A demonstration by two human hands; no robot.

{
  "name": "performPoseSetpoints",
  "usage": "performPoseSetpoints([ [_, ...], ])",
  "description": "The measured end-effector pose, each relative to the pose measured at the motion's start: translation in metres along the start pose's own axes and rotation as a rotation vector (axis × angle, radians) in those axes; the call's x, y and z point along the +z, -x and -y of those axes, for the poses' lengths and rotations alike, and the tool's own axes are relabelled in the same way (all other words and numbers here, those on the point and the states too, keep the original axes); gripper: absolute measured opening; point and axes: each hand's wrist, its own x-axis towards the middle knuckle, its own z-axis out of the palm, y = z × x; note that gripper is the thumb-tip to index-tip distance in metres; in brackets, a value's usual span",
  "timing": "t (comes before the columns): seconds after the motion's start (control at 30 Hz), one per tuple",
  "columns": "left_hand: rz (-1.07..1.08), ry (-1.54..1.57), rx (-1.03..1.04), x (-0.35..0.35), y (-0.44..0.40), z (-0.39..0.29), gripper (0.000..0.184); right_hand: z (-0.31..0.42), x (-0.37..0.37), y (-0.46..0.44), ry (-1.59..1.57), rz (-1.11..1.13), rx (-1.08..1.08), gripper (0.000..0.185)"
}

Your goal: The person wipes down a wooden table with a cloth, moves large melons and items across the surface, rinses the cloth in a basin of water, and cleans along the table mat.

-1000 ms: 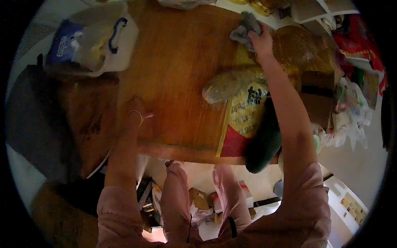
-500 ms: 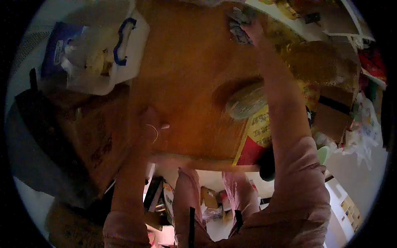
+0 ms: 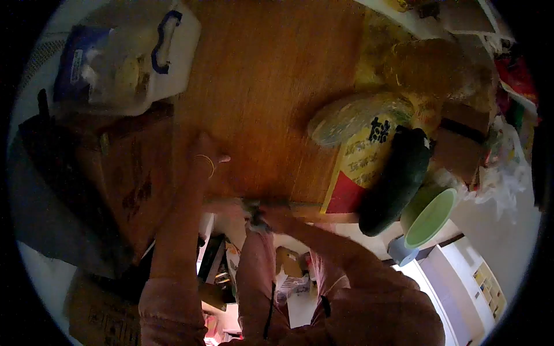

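Observation:
My right hand point(image 3: 276, 219) is closed on a crumpled grey rag point(image 3: 254, 212) at the near edge of the wooden table point(image 3: 254, 104), above my knees. The rag is blurred and partly covered by my fingers. My left hand point(image 3: 205, 151), with a bangle at the wrist, rests on the left part of the tabletop with its thumb spread out. It holds nothing that I can see, and its other fingers are dim. Beside it stands a brown cardboard box point(image 3: 135, 167).
A clear plastic bin point(image 3: 179, 75) with a blue handle stands at upper left. On the right lie a pale striped gourd point(image 3: 352, 118), a yellow and red printed sheet point(image 3: 352, 184) and a long dark green gourd point(image 3: 398, 181). A light green tub point(image 3: 430, 216) is beyond the edge.
My right hand has brought the rag from the table's far right corner to the near edge. My left hand stays in place on the table. The view has shifted slightly.

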Motion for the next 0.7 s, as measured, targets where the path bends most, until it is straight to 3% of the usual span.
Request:
performPoseSetpoints([
  [0.03, -0.025, 0.028, 0.012, -0.003, 0.002, -0.002, 0.084, 0.008, 0.077, 0.014, -0.173, -0.031, 0.079, 0.034],
  [0.1, -0.052, 0.051, 0.031, 0.021, -0.01, 0.009, 0.086, 0.016, 0.116, 0.054, -0.395, 0.039, 0.217, 0.034],
  [0.13, -0.102, 0.095, 0.076, 0.064, -0.039, 0.03, 0.087, 0.012, 0.105, 0.074, -0.432, 0.136, 0.271, 0.033],
  [0.2, -0.182, 0.136, 0.131, 0.057, -0.059, 0.034, 0.088, 0.005, 0.097, 0.073, -0.154, 0.627, 0.174, 0.032],
  [0.23, -0.046, 0.125, 0.089, 0.025, -0.037, 0.021, 0.091, 0.005, 0.063, 0.069, -0.152, 0.622, 0.173, 0.032],
  [0.27, 0.106, 0.114, 0.045, 0.011, -0.016, 0.011, 0.093, 0.008, 0.003, 0.069, -0.338, 0.556, 0.234, 0.033],
  [0.3, 0.103, 0.117, 0.051, 0.008, -0.009, 0.004, 0.093, 0.007, -0.056, 0.068, -0.513, 0.474, 0.301, 0.033],
  [0.37, -0.039, -0.244, 0.098, -0.001, -0.005, -0.006, 0.095, 0.001, -0.141, 0.069, -0.833, -0.087, 0.022, 0.034],
  [0.43, -0.035, -0.213, 0.112, -0.004, -0.003, -0.008, 0.095, -0.031, -0.199, 0.066, -0.956, 0.034, 0.02, 0.042],
  [0.5, -0.002, -0.159, 0.134, 0.001, -0.006, -0.006, 0.096, -0.063, -0.282, 0.074, -0.885, -0.143, 0.026, 0.05],
  [0.53, 0.014, -0.134, 0.14, 0.003, -0.009, -0.002, 0.096, -0.091, -0.291, 0.069, -0.852, -0.432, -0.017, 0.047],
  [0.57, 0.032, -0.112, 0.143, 0.003, -0.011, 0.002, 0.097, -0.106, -0.334, 0.064, -0.927, -0.461, -0.023, 0.048],
  [0.6, 0.028, -0.113, 0.128, 0.003, -0.012, 0.004, 0.097, -0.117, -0.37, 0.061, -1.183, -0.425, 0.13, 0.053],
  [0.63, 0.071, -0.107, 0.077, 0.004, -0.014, 0.004, 0.098, -0.154, -0.375, 0.045, -1.048, -0.725, 0.209, 0.058],
  [0.67, 0.116, -0.098, 0.025, 0.007, -0.015, 0.004, 0.098, -0.164, -0.399, 0.03, -1.188, -0.916, 0.296, 0.061],
  [0.7, 0.118, -0.095, 0.013, 0.011, -0.016, 0.006, 0.098, -0.195, -0.411, 0.007, -1.113, -0.983, 0.292, 0.061],
])
